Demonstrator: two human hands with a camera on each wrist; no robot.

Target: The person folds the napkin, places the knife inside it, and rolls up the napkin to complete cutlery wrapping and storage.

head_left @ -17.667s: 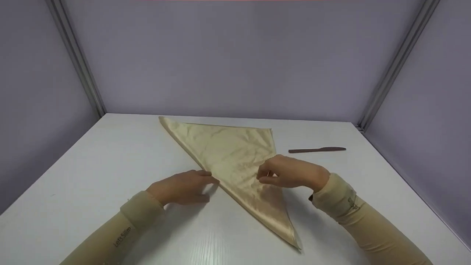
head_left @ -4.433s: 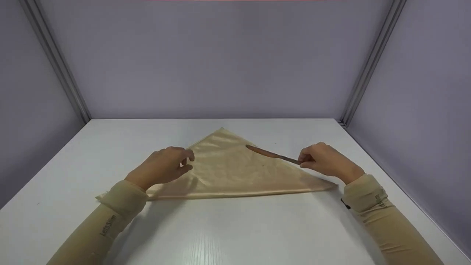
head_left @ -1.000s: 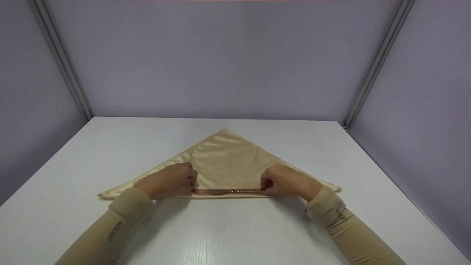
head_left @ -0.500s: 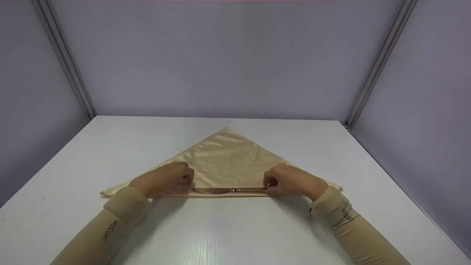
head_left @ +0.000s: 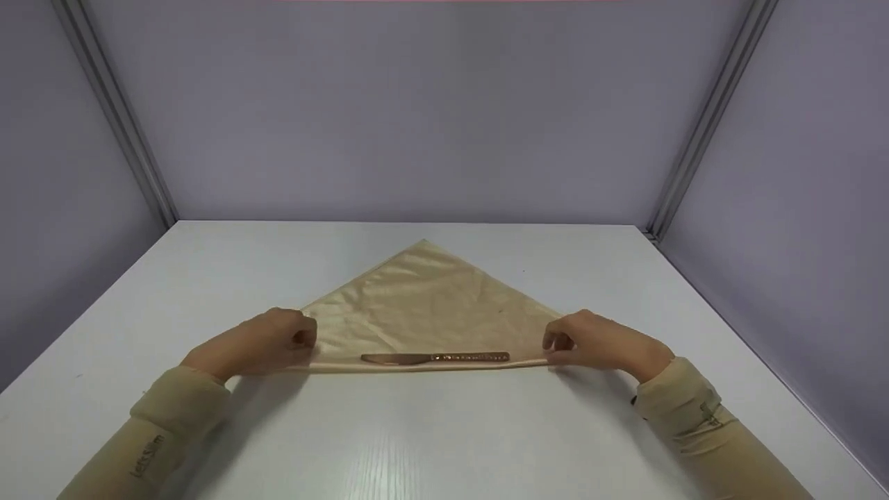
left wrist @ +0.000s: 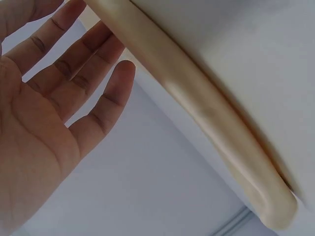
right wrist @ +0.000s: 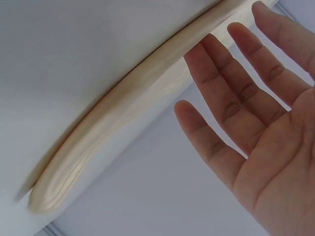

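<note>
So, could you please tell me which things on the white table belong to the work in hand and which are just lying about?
In the work:
- gold satin napkin folded into a triangle
- copper-coloured table knife lying along the napkin's near folded edge
- left hand and right hand, at the edge's two ends

Lying about:
- nothing loose; only the white table and grey booth walls

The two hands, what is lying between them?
In the head view, a copper-coloured table knife lies between the left hand and right hand, along the near folded edge of the gold napkin.

sleeves (head_left: 177, 417): beige, snug | cuffs: ribbed | print: dark lettering (left forearm)
</note>
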